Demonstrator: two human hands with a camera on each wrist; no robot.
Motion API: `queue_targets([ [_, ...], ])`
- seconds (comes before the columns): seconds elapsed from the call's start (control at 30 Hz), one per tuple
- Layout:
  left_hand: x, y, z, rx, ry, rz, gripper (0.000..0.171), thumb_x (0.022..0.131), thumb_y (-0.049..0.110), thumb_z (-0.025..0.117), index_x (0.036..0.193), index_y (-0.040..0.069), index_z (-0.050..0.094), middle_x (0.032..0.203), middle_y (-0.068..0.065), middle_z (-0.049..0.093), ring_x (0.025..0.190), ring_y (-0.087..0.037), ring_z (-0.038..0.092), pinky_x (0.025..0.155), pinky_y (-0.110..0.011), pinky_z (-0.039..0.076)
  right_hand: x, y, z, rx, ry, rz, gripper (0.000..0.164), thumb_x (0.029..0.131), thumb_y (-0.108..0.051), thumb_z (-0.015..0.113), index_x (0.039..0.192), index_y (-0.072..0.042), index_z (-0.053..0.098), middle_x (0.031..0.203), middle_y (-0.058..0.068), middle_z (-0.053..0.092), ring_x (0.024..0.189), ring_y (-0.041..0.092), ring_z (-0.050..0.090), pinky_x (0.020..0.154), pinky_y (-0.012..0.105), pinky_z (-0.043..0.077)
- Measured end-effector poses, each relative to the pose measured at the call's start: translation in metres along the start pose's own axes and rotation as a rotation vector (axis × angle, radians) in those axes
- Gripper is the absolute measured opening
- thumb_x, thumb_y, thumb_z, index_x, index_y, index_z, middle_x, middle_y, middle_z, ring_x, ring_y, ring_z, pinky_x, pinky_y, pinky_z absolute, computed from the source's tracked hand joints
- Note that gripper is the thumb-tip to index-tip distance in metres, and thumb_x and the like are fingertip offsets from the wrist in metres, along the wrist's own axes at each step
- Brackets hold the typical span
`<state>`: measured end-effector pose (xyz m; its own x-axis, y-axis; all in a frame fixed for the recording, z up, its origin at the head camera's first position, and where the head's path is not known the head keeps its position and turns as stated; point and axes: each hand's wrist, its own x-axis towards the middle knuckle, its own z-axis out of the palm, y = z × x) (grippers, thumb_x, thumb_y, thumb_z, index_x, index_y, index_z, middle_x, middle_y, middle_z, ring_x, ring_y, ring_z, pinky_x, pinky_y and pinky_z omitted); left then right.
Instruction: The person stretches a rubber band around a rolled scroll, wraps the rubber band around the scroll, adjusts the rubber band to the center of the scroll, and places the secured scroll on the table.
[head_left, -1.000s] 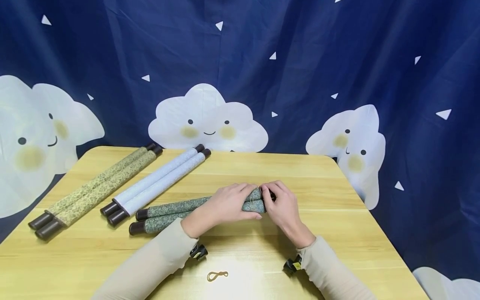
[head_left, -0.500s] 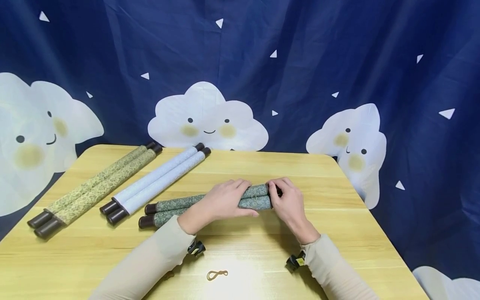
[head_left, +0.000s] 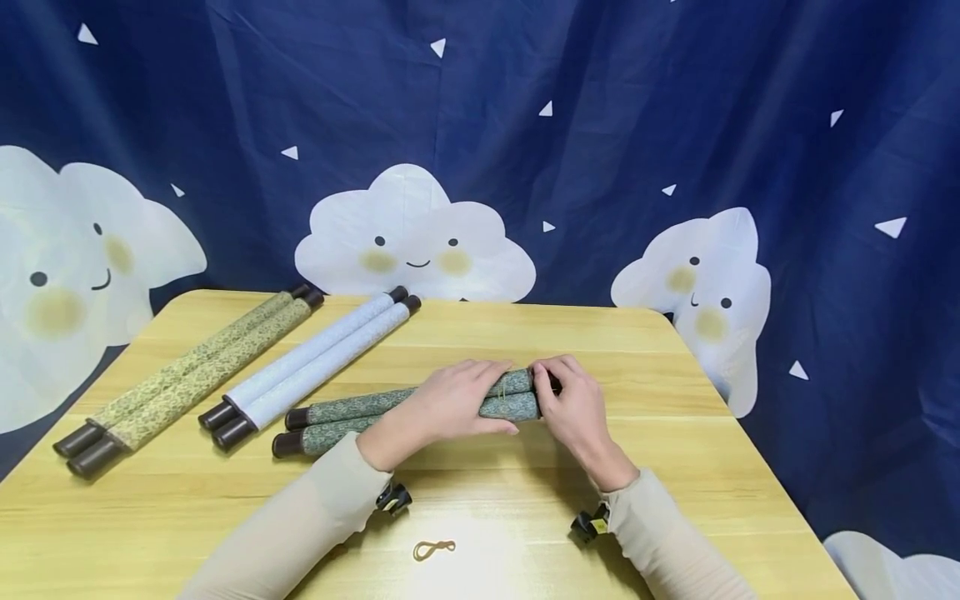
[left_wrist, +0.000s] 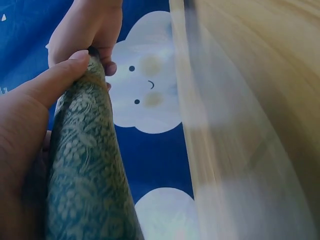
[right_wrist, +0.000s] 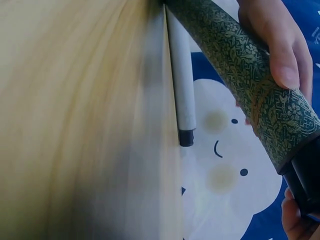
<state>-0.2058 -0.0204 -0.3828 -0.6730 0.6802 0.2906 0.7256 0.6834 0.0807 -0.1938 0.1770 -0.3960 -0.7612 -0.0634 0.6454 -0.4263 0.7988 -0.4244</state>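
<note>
A green floral scroll (head_left: 360, 406), wound on two side-by-side rollers with dark end caps, lies slantwise between both hands. My left hand (head_left: 457, 400) grips it from above, right of its middle, with the thumb along the near side. At the right end, my right hand (head_left: 573, 400) grips the dark end cap (right_wrist: 305, 170), which it mostly hides in the head view. A thin tan rubber band (right_wrist: 257, 107) circles the rollers between the two hands. The left wrist view shows the patterned roll (left_wrist: 87, 165) running away under the left thumb.
To the left lie a pale blue scroll (head_left: 322, 362) and a yellow-green scroll (head_left: 195, 367), each with two dark-capped rollers. A loose rubber band (head_left: 433, 550) rests near the front of the wooden table (head_left: 675, 467). Behind hangs a blue curtain (head_left: 480, 100) with clouds.
The green scroll and my right hand have shifted to the right, then back left slightly. My left hand keeps its grip near the band. The other scrolls stay put.
</note>
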Motion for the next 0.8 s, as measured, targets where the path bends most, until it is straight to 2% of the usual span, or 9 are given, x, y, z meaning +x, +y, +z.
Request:
queue_targets([
  [0.13, 0.000, -0.001, -0.002, 0.027, 0.000, -0.011, 0.085, 0.071, 0.073, 0.045, 0.129, 0.011, 0.043, 0.122, -0.006, 0.052, 0.108, -0.023, 0.050, 0.087, -0.039, 0.044, 0.002, 0.004, -0.002, 0.004, 0.003, 0.017, 0.022, 0.088, -0.029, 0.051, 0.087, -0.018, 0.069, 0.086, -0.007, 0.062, 0.078, 0.012, 0.059, 0.067, 0.034, 0.047],
  [0.37, -0.002, -0.004, -0.004, 0.064, -0.018, -0.047, 0.086, 0.070, 0.076, 0.041, 0.126, 0.011, 0.046, 0.121, -0.005, 0.052, 0.107, -0.022, 0.050, 0.085, -0.038, 0.044, 0.003, 0.008, -0.003, -0.015, 0.029, 0.024, 0.021, 0.088, -0.029, 0.051, 0.085, -0.019, 0.070, 0.085, -0.008, 0.062, 0.078, 0.012, 0.059, 0.067, 0.035, 0.047],
  [0.6, 0.000, 0.000, -0.002, -0.038, -0.005, -0.020, 0.102, 0.063, 0.082, 0.036, 0.138, 0.013, 0.031, 0.130, -0.007, 0.046, 0.114, -0.026, 0.047, 0.091, -0.041, 0.040, 0.003, 0.000, -0.005, -0.017, 0.038, 0.002, 0.021, 0.087, -0.029, 0.052, 0.085, -0.017, 0.069, 0.085, -0.007, 0.061, 0.077, 0.012, 0.059, 0.066, 0.035, 0.046],
  [0.7, 0.001, 0.002, -0.001, -0.050, -0.013, -0.015, 0.102, 0.065, 0.081, 0.036, 0.140, 0.014, 0.026, 0.132, -0.008, 0.044, 0.113, -0.027, 0.047, 0.090, -0.042, 0.041, 0.003, -0.002, -0.004, -0.019, 0.034, -0.004, 0.022, 0.088, -0.029, 0.051, 0.086, -0.017, 0.069, 0.085, -0.007, 0.061, 0.077, 0.012, 0.059, 0.066, 0.035, 0.047],
  [0.8, 0.000, 0.001, -0.001, -0.031, -0.022, -0.020, 0.098, 0.068, 0.079, 0.038, 0.139, 0.013, 0.028, 0.131, -0.008, 0.045, 0.113, -0.027, 0.048, 0.089, -0.042, 0.042, 0.003, -0.002, -0.004, -0.024, 0.028, 0.001, 0.022, 0.088, -0.029, 0.051, 0.086, -0.018, 0.069, 0.085, -0.008, 0.061, 0.077, 0.012, 0.059, 0.066, 0.035, 0.047],
])
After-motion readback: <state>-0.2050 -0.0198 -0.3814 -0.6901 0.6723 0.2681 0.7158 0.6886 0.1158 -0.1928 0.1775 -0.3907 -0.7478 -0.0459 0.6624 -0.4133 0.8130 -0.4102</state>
